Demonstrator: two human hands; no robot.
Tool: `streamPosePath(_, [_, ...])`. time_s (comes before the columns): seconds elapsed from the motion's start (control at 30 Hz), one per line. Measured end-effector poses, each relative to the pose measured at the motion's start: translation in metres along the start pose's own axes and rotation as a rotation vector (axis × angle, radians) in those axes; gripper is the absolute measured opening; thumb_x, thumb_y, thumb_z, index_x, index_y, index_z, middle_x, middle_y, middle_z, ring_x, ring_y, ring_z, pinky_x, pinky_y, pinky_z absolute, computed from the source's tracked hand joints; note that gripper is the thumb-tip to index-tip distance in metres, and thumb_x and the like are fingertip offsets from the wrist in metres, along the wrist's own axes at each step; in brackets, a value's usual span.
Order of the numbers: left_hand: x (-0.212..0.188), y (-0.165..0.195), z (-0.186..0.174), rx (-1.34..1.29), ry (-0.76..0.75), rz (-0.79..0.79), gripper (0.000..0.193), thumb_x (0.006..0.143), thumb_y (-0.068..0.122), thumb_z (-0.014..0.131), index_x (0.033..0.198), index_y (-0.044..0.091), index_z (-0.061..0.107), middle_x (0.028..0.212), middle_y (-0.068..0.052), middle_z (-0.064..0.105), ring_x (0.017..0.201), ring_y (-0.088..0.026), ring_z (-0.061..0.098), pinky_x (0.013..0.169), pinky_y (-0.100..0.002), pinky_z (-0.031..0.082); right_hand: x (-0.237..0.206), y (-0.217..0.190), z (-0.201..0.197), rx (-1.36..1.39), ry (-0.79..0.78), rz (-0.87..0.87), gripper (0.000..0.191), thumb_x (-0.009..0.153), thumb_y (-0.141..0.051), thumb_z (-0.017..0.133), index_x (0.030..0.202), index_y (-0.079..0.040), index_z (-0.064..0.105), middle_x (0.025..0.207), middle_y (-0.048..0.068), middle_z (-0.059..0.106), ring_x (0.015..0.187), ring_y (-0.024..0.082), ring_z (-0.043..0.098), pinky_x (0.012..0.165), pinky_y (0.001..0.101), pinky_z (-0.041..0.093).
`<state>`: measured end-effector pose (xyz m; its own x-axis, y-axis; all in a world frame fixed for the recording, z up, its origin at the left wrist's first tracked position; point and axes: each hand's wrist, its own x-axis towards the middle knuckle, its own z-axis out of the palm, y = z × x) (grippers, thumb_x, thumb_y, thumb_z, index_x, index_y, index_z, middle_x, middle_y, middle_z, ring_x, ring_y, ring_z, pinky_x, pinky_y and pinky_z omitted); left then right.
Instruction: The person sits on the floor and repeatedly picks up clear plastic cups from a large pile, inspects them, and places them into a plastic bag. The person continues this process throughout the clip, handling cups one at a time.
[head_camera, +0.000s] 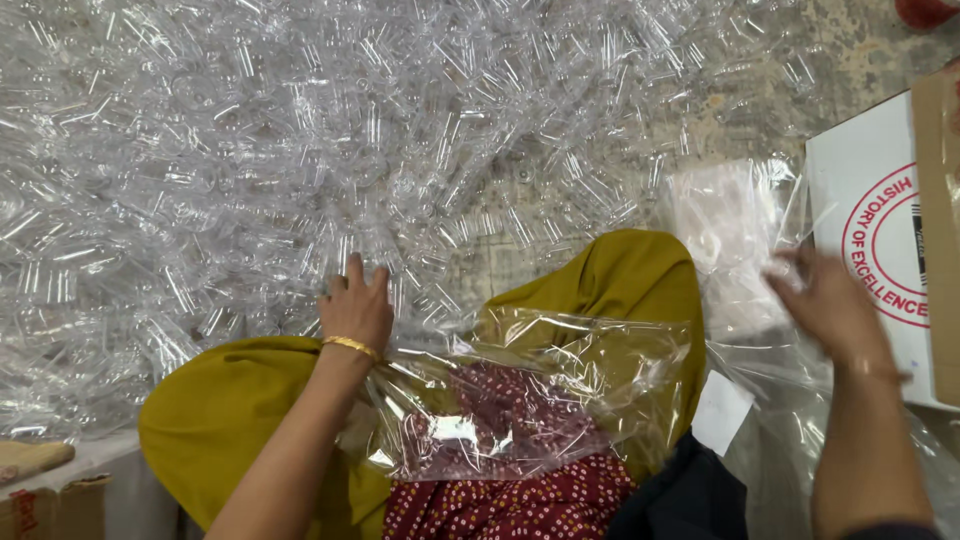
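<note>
Down close, a clear plastic bag (520, 400) lies across the person's lap, over mustard-yellow trousers (230, 420) and a dark red dotted cloth (510, 500). It rests there with one end turned toward the pile, likely so it is close and easy to fill.

Just past the knee, the left hand (357, 308) — it wears a gold bangle (351, 346) — lies flat on the edge of a big heap of clear plastic pieces (300, 150). Its grip is open, fingers spread and pressing down on the pieces, not closed around any one of them. It looks placed to gather from the near edge, where the pieces are easiest to reach.

Over to the side, the right hand (825, 300) is up in the air and blurry. It seems to touch a second clear bag (730, 240) that stands up from the floor, but I cannot tell how far its grip is closed.

Beside that hand sits a white cardboard box (860, 240) with a red round stamp.

Farther off, the shiny heap spreads wide over the grey floor (850, 60) — it fills most of the view.
</note>
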<state>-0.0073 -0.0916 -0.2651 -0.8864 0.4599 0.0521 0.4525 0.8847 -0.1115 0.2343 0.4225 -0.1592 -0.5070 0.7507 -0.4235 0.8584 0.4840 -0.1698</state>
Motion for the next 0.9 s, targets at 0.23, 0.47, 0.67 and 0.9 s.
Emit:
streamPosePath(0.23, [-0.101,-0.115,-0.083,-0.556,0.158,-0.647,0.029,0.1,0.021,0.069,0.126,0.007,0.07,0.114,-0.017,0.072,0.101,-0.041,0.066,0.079,-0.052,0.051,-0.024,-0.251,0.094,0.171,-0.422,-0.973,0.066,0.094,-0.032,0.073,0.152,-0.021,0.044,0.16,0.01,0.035,0.145,0.033,0.034,0.116,0.0526,0.029])
streamPosePath(0.47, [-0.221,-0.19,0.023,-0.666,-0.035,-1.367,0.032,0.097,0.01,0.054,0.126,-0.003,0.059,0.116,-0.022,0.068,0.106,-0.037,0.066,0.097,-0.048,0.053,-0.185,-0.246,0.217,0.054,-1.206,-1.436,0.065,0.097,-0.058,0.058,0.146,-0.016,0.056,0.107,0.014,0.07,0.091,0.024,0.07,0.08,0.0403,0.059])
streamPosePath(0.67, [-0.161,-0.236,0.073,-1.593,-0.386,-1.48,0.037,0.095,0.018,0.051,0.126,-0.001,0.056,0.113,-0.022,0.07,0.102,-0.037,0.068,0.091,-0.048,0.055,-0.174,-0.228,0.187,-0.044,-0.966,-1.501,0.057,0.098,-0.049,0.059,0.148,-0.02,0.06,0.111,0.014,0.063,0.105,0.027,0.061,0.094,0.0442,0.054])
streamPosePath(0.9, [-0.039,-0.271,0.067,-1.69,-0.832,-1.298,0.043,0.092,0.028,0.048,0.126,0.001,0.052,0.109,-0.022,0.073,0.097,-0.035,0.07,0.084,-0.049,0.057,-0.161,-0.231,0.169,0.043,-0.79,-1.447,0.057,0.097,-0.042,0.06,0.148,-0.016,0.055,0.125,0.015,0.06,0.119,0.031,0.058,0.107,0.049,0.047])
